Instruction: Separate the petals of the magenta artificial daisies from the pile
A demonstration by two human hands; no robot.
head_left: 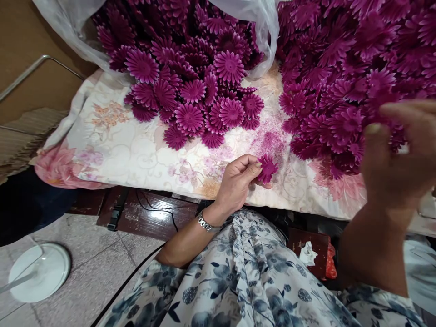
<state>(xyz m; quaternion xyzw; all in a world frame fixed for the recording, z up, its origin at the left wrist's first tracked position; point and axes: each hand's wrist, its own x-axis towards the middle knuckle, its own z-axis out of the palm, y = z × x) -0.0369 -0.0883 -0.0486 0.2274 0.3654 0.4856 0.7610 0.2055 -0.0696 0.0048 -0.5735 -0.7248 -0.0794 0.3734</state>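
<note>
Between thumb and fingers, my left hand [236, 181] pinches a single magenta artificial flower head [267, 169] just above the front part of the cloth-covered table. My right hand [400, 156] is raised at the right, in front of a large heap of magenta flower heads [347, 120]. Its thumb and forefinger are apart, and no object shows between them; the other fingers are partly hidden and a little blurred. Another pile of the same flower heads [190, 118] spills from a clear plastic bag [269, 36] at the back left.
Purple powder [269, 141] is scattered on the floral tablecloth [112, 159] between the two heaps. A metal rod frame [23, 77] stands at the left. Below the table are a crumpled white tissue [308, 253] and a round white base [41, 272] on the tiled floor.
</note>
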